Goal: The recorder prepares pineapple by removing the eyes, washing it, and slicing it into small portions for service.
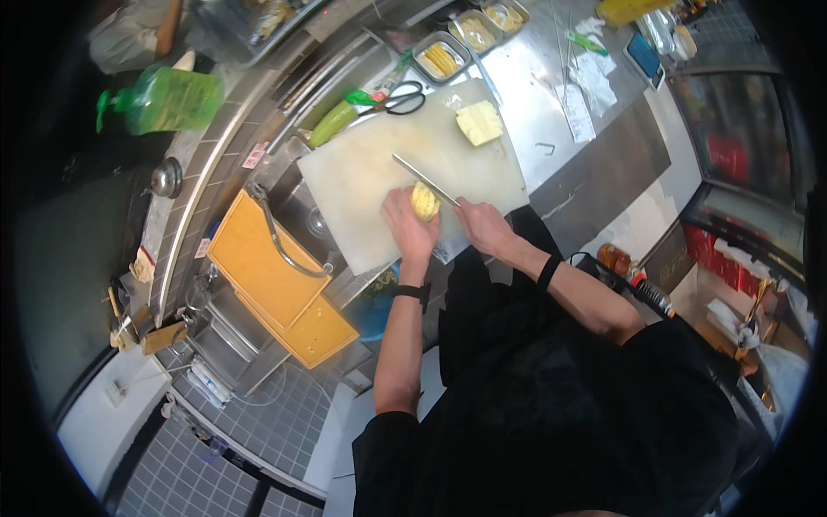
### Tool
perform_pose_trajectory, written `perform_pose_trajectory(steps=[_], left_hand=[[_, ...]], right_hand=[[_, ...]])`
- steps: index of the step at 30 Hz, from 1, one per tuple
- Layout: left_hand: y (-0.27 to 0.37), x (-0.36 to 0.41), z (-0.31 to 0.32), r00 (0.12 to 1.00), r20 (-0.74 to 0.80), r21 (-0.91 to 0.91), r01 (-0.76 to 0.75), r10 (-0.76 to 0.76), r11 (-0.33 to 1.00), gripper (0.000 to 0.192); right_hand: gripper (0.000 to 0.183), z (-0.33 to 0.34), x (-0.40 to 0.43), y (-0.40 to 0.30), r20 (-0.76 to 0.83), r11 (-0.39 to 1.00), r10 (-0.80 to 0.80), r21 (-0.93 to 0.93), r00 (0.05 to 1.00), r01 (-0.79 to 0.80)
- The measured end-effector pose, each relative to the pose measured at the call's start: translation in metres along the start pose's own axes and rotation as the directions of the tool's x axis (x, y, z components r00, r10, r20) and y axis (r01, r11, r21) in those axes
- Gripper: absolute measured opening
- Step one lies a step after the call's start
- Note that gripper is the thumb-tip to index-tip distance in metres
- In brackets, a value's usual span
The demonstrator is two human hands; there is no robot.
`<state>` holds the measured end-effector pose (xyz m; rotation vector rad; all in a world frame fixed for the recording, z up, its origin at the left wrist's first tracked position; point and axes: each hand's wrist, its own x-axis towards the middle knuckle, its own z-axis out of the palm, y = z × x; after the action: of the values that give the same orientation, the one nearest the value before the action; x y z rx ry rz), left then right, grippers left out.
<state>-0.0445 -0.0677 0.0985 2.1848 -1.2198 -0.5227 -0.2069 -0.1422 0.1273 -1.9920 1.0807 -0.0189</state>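
Observation:
My left hand (413, 226) grips a pale yellow piece of peeled fruit (425, 201), which looks like pineapple, above the near part of a white cutting board (362, 174). My right hand (483, 226) is closed around the handle of a knife, its blade (417, 173) pointing up and left, close beside the fruit. Whether the blade touches the fruit cannot be told. A larger yellow block of fruit (479, 123) lies at the board's upper right. Black-handled scissors (405, 98) and a green cucumber-like vegetable (333, 123) lie along its far edge.
Metal containers of yellow food (441, 60) stand behind the board. A sink with a curved faucet (274, 232) and orange trays (265, 258) are at the left. A green pump bottle (174, 100) stands farther left. A phone (645, 59) and papers (577, 116) lie right. Another person's arm (169, 27) shows top left.

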Motion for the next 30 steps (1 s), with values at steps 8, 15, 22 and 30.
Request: perform_pose_trajectory(steps=[8,15,22,30], left_hand=[[-0.006,-0.035,0.017,0.980,-0.108,-0.001,-0.168,0.167,0.986,0.077],[0.010,-0.004,0.007,0.987,-0.031,0.053,-0.154,0.155,0.987,0.076],[-0.002,0.008,-0.013,0.876,0.125,-0.034,-0.465,0.466,0.884,0.036],[-0.008,0.022,-0.018,0.849,0.278,-0.008,-0.466,0.449,0.885,0.027]], right_hand=[[0.015,0.003,-0.025,-0.004,-0.083,0.996,-0.061,0.066,0.995,0.067],[0.020,-0.010,-0.005,0.007,-0.008,0.988,-0.015,-0.155,1.000,0.013],[0.025,-0.017,-0.006,0.004,0.010,0.981,-0.020,-0.191,1.000,0.021],[0.030,-0.028,-0.037,-0.018,-0.012,0.977,-0.071,-0.204,0.997,0.067]])
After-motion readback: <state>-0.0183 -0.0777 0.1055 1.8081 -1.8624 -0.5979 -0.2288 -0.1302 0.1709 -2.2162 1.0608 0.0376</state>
